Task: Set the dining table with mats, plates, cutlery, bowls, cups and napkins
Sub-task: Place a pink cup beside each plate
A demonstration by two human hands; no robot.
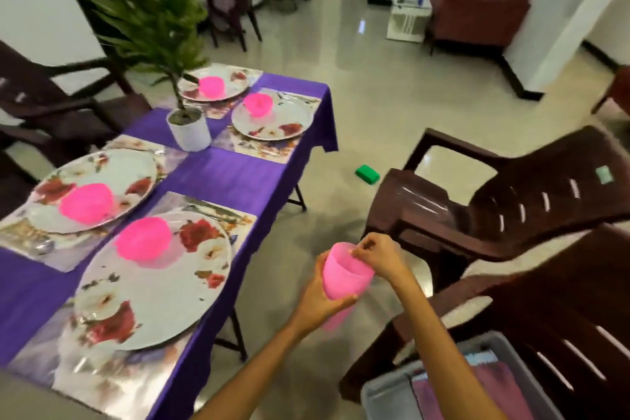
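Beside the table's right edge, above the floor, my left hand grips a stack of pink plastic cups from below. My right hand pinches the rim of the top cup. The table with its purple cloth carries several floral mats, each with a flowered plate and a pink bowl on it. The nearest plate bears a pink bowl. To its left sits another plate with a bowl. Two far plates also hold bowls.
A potted plant in a white pot stands mid-table. Dark brown plastic chairs stand right of the table and one to the left. A grey bin with folded cloths sits at the bottom right. A green block lies on the floor.
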